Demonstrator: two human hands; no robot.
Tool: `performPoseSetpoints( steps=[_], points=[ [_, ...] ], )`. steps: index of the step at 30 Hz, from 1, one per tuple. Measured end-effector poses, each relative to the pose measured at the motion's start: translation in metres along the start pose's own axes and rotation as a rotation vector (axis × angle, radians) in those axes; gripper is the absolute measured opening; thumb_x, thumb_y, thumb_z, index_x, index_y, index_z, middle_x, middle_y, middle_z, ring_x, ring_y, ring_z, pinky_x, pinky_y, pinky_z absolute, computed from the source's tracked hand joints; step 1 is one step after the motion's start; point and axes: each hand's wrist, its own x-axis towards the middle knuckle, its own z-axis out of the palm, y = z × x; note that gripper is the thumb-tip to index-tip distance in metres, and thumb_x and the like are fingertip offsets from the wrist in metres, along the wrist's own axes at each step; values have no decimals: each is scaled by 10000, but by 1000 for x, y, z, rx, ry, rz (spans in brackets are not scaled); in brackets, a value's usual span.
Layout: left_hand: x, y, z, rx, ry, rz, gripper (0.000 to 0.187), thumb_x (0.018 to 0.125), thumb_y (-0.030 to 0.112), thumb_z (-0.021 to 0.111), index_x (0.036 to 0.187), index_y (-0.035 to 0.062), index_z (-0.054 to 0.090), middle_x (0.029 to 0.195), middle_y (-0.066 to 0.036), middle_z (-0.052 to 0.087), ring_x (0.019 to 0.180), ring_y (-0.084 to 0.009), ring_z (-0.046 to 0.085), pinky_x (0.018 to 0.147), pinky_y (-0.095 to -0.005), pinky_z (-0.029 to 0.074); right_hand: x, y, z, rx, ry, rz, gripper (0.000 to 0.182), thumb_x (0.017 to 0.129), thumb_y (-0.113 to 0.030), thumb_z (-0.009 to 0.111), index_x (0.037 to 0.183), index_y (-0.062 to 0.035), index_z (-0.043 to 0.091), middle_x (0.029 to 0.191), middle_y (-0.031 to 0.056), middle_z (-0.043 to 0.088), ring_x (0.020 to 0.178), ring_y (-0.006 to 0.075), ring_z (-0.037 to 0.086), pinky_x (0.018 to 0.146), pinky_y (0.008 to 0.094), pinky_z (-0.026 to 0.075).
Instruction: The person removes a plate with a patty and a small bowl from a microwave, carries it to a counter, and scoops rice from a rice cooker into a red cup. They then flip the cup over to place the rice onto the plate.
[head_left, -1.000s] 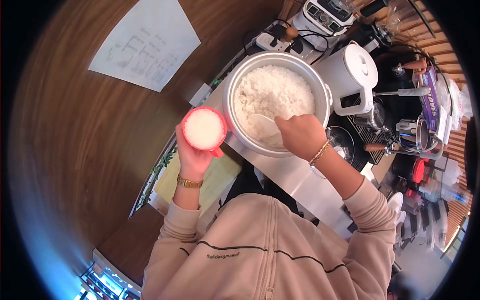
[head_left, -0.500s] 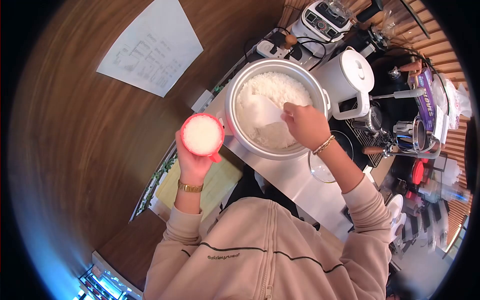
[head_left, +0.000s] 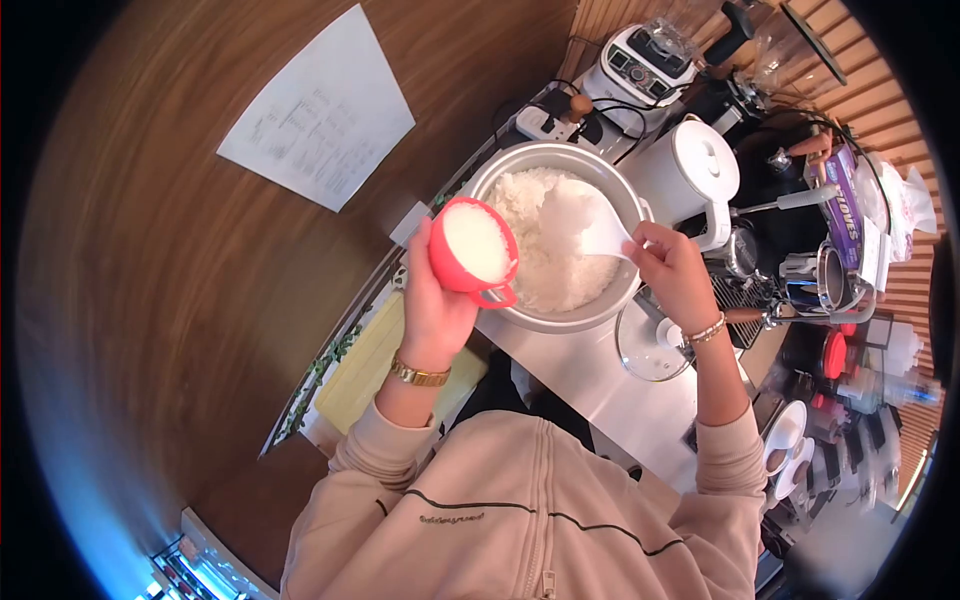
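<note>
A round silver pot [head_left: 575, 325] holds white rice [head_left: 560, 280]. My left hand [head_left: 438, 318] is wrapped round a red cup [head_left: 455, 268] filled with rice, tilted a little toward the pot and overlapping its left rim in view. From the right, my right hand [head_left: 675, 272] pinches the handle of a white rice paddle [head_left: 600, 232]. The paddle's blade lies over the rice inside the pot, with some rice on or beside it.
A glass lid [head_left: 650, 345] lies right below the pot. A white kettle [head_left: 690, 165], a blender base [head_left: 640, 75] and a power strip [head_left: 545, 122] stand behind. A yellow board [head_left: 365, 375] is at lower left; paper hangs on the wood panel.
My left hand has brought the red cup rightward to the pot's rim and tilted it. The paddle has moved right and turned, and my right hand has shifted right with it.
</note>
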Motion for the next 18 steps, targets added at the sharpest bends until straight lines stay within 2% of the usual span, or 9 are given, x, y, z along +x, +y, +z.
performPoseSetpoints(
  steps=[4,5,6,8,10,11,14,15,18],
  points=[
    [6,-23,12,64,-9,-23,461,964,420,416,1230,50,493,1215,-84,547,1131,-209,512,987,-402,401,-20,-18,-2,-51,188,-77,157,849,-198,612,830,-45,583,530,141,530,506,315,562,483,368,413],
    [10,-30,12,61,-23,-41,463,965,420,416,1233,50,490,1218,-85,545,1131,-209,512,986,-403,403,-26,-21,4,-148,281,-140,115,858,-190,596,878,-76,590,533,146,541,552,331,592,500,398,452],
    [13,-36,13,58,-38,-60,466,965,421,416,1237,50,487,1221,-86,543,1131,-209,512,986,-405,405,-32,-24,11,-283,297,-156,90,846,-155,585,915,-98,584,560,129,569,549,316,608,502,391,476],
    [14,-43,23,88,-52,-54,473,966,420,411,1252,49,475,1221,-89,539,1131,-209,513,986,-407,411,-43,-31,28,-423,403,-232,243,798,-89,579,1039,-118,596,621,89,566,532,280,601,484,364,474],
    [18,-49,29,135,-25,-22,476,970,420,400,1261,50,468,1220,-91,538,1130,-210,515,984,-404,415,-55,-34,45,-468,443,-261,475,736,-47,577,1207,-113,565,693,74,513,543,243,577,481,332,465],
    [20,-51,32,143,-27,-22,475,970,421,393,1259,52,469,1216,-91,540,1128,-209,516,979,-400,418,-60,-34,49,-487,405,-282,635,708,-24,568,1334,-75,475,713,72,456,562,222,544,490,313,460],
    [23,-57,36,155,-25,-18,467,971,426,377,1243,61,477,1198,-89,549,1112,-208,526,961,-388,430,-73,-41,60,-384,443,-252,651,712,36,539,1339,-131,487,679,63,445,534,213,512,484,332,435],
    [25,-61,35,153,-18,-16,462,970,427,373,1232,64,485,1186,-86,556,1101,-207,532,952,-384,436,-77,-41,61,-392,419,-264,676,695,40,543,1353,-88,461,701,61,447,547,204,514,480,319,432],
    [28,-67,34,173,23,-22,450,967,433,370,1196,70,504,1149,-76,578,1067,-204,551,926,-374,450,-82,-41,69,-379,416,-261,695,673,39,557,1354,-51,447,703,57,444,567,191,516,477,308,430]
  ],
)
